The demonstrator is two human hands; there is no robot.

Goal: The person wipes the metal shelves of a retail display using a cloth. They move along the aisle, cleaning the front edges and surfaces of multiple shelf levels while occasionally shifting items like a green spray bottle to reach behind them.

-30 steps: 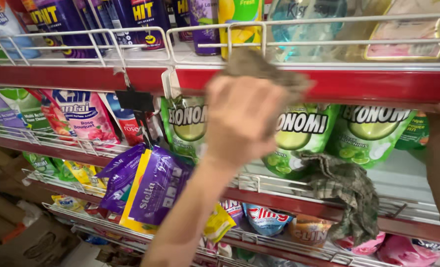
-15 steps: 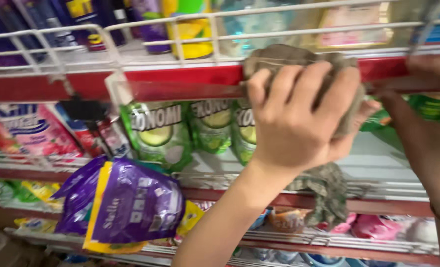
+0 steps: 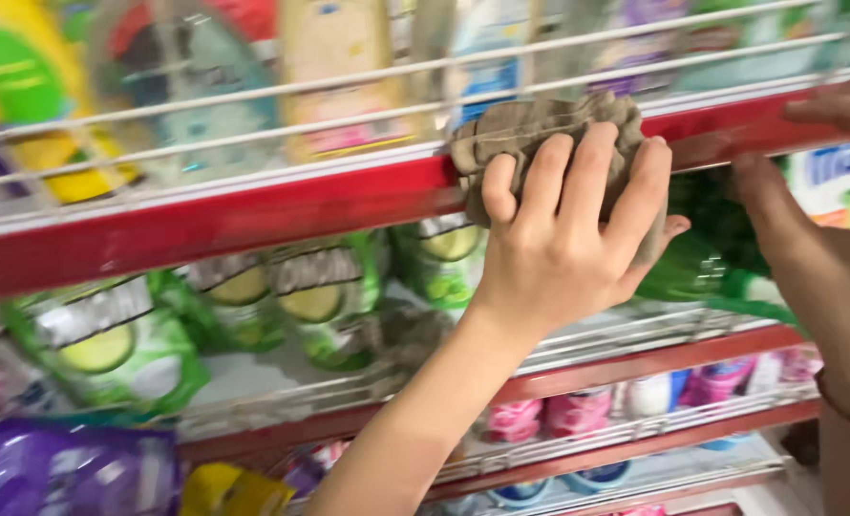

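Pressing a crumpled grey cloth (image 3: 540, 143) against the red shelf edge (image 3: 253, 215), the left hand (image 3: 563, 253) has its grip closed around it, fingers spread over the top. Half a second ago the cloth sat a little right of here; it now lies further left along the edge. The right hand (image 3: 826, 248) holds the same edge, fingers hooked, and is more in view than before. Green pouches (image 3: 320, 306) hang below.

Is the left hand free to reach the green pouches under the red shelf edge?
Probably not yet: the left hand presses a grey cloth on the red shelf edge. The green pouches hang unblocked below.
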